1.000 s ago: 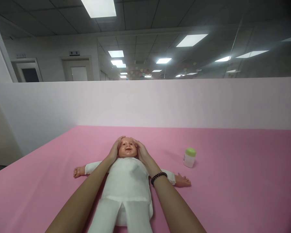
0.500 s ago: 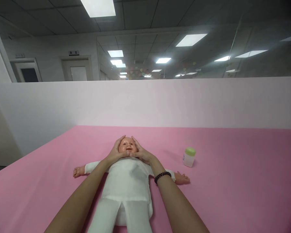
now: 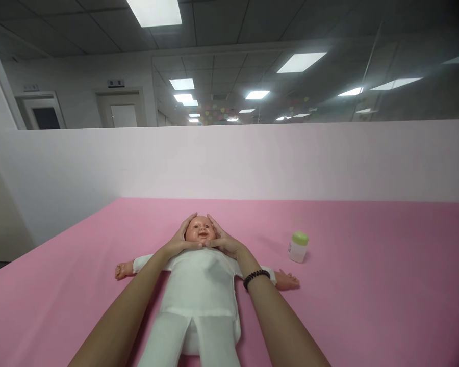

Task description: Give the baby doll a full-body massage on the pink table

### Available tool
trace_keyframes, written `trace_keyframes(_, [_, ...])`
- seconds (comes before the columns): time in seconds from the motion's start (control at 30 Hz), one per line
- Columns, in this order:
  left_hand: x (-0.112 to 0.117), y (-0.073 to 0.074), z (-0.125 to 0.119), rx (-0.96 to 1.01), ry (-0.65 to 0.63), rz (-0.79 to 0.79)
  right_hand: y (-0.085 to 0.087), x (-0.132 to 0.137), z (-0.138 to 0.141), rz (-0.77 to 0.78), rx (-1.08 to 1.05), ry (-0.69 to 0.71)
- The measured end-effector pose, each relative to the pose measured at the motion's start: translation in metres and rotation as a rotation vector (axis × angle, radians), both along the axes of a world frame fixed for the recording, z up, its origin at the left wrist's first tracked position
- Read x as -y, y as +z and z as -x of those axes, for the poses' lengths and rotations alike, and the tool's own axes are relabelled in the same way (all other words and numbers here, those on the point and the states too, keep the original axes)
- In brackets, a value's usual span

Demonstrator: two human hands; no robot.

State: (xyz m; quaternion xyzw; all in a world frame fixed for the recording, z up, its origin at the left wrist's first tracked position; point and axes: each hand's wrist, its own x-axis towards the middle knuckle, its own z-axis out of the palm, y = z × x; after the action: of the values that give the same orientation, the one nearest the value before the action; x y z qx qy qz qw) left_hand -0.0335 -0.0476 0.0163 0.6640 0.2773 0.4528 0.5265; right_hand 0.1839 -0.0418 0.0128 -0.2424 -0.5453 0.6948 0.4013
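Note:
A baby doll in a white cloth suit lies on its back, head away from me and arms spread to both sides. My left hand cups the left side of its head, fingers along the temple and thumb by the chin. Around the other side of the head curves my right hand, its thumb also at the chin. The head is held between both palms, and the doll's face shows between them. A black coiled band circles my right wrist. The backs of the fingers hide the doll's ears.
Pink cloth covers the tabletop. To the right of the doll stands a small clear jar with a green lid. A low white partition runs along the far edge, with glass above it.
My left thumb has drawn back a little from the chin, and the doll's head has shifted very slightly left. The right hand looks almost the same.

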Motion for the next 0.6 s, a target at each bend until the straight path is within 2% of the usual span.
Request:
trace_keyframes(0.43, [-0.0055,-0.0039,0.0018,0.095,-0.076,0.077,-0.0014,-0.0018,-0.0045,0.036,-0.126,0.023])
trace_keyframes(0.6, [0.0016,-0.0005,-0.0003,0.024,0.016,0.015,0.0013,0.0005,-0.0029,0.006,-0.082,0.018])
